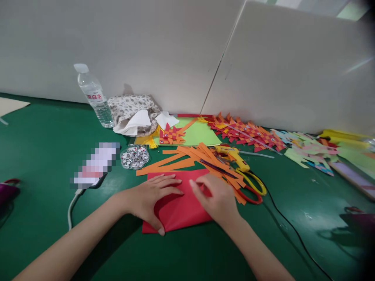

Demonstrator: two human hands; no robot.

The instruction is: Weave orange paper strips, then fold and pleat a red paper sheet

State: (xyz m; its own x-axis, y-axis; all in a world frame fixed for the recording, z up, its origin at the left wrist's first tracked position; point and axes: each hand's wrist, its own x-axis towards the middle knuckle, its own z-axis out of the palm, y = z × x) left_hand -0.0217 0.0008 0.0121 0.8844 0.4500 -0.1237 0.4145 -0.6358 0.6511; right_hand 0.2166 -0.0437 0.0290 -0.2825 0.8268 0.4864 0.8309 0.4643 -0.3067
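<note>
A folded sheet of red paper (pixel 178 212) lies on the green table in front of me. My left hand (pixel 155 195) rests on its left part, fingers spread, the thumb near the lower edge. Over the right part, my right hand (pixel 218 195) is curled, with its fingers bent in and touching the paper; I see nothing held in it. Just beyond the sheet are loose orange paper strips (pixel 166 166). Scissors with red and yellow handles (pixel 254 191) lie beside the right hand, partly under the strips.
A yellow glue gun (pixel 234 156) with a black cord lies behind the scissors. Woven paper fish (pixel 246 132) are piled at the back. A bag of googly eyes (pixel 134 157), a phone (pixel 96 164) with a cable, and a water bottle (pixel 95 95) stand or lie to the left.
</note>
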